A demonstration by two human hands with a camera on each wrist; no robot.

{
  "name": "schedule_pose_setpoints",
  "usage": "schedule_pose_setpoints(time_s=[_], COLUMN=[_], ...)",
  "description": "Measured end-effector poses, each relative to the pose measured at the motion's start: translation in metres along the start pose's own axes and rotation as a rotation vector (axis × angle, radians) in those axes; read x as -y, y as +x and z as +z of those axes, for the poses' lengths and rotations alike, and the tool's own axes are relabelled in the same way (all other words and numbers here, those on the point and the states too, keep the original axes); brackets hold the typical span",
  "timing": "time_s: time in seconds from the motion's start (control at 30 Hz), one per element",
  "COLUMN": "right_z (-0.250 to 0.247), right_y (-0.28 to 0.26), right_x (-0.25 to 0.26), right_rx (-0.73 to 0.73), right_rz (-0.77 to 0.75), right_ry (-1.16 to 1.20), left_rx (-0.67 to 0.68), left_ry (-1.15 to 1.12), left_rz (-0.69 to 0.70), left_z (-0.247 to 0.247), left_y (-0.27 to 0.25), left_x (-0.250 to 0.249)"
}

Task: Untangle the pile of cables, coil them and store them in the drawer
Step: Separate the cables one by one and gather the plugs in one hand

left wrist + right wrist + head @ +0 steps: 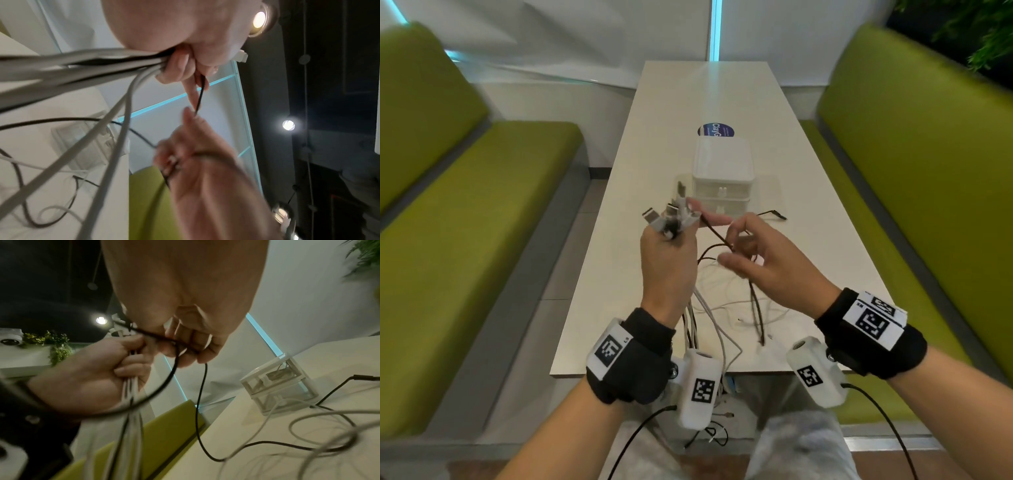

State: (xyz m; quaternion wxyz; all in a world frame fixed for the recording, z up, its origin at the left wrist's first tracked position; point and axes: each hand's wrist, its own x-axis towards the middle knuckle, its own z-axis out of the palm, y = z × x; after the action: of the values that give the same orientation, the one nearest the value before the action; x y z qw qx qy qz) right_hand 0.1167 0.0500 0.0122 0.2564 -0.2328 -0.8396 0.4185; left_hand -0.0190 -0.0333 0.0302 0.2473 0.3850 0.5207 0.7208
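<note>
My left hand (671, 250) is raised above the table and grips a bundle of white and black cables (697, 308), their plug ends (671, 214) sticking up out of the fist. The bundle (82, 68) hangs down toward the table's near edge. My right hand (760, 260) is just right of it, fingers curled round a thin black cable (717, 236) that runs from the left fist. The black cable (202, 386) drops from the right fingers (191, 344) to loose white and black cable loops (743, 308) on the table. A small white two-drawer box (722, 178) stands behind the hands, both drawers closed.
The long white table (808, 192) has a round blue sticker (717, 130) behind the box. Green benches (482, 192) flank it on both sides. A black plug end (777, 214) lies right of the box. More cable ends hang below the near edge (719, 421).
</note>
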Motion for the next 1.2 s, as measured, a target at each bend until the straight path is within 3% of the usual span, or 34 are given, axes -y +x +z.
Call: schedule_pose_setpoints(time_s=[0.1, 0.23, 0.33, 0.43, 0.6, 0.83, 0.93, 1.0, 1.1, 1.2], right_z=[0.009, 0.007, 0.004, 0.0, -0.005, -0.013, -0.009, -0.009, -0.007, 0.0], right_y=[-0.011, -0.019, -0.013, -0.009, -0.017, -0.028, -0.028, -0.027, -0.023, -0.016], right_x=[-0.018, -0.032, -0.04, -0.048, -0.042, -0.026, -0.016, -0.011, -0.004, -0.004], right_rx=[0.09, 0.257, 0.354, 0.349, 0.273, 0.036, -0.021, -0.079, -0.171, -0.17], right_rz=[-0.011, 0.065, 0.112, 0.163, 0.08, -0.083, -0.075, -0.047, -0.047, -0.058], right_ry=[-0.288, -0.415, -0.743, -1.011, -0.846, -0.493, -0.276, -0.157, -0.078, -0.052], left_rx=[-0.091, -0.233, -0.176, -0.052, -0.011, 0.013, 0.086, 0.158, 0.225, 0.26], left_ry=[-0.164, -0.21, -0.156, 0.027, 0.142, 0.065, 0.009, 0.091, 0.198, 0.264], left_rz=[-0.017, -0.07, -0.018, 0.094, 0.048, 0.03, -0.018, -0.066, -0.06, -0.068], left_z=[-0.01, -0.028, -0.034, -0.036, -0.03, -0.024, -0.019, -0.016, -0.009, -0.002], left_y=[0.008, 0.022, 0.023, 0.016, 0.012, 0.014, 0.012, 0.011, 0.008, 0.003], left_x=[-0.018, -0.036, -0.036, -0.029, -0.011, -0.006, -0.005, -0.003, 0.006, 0.013])
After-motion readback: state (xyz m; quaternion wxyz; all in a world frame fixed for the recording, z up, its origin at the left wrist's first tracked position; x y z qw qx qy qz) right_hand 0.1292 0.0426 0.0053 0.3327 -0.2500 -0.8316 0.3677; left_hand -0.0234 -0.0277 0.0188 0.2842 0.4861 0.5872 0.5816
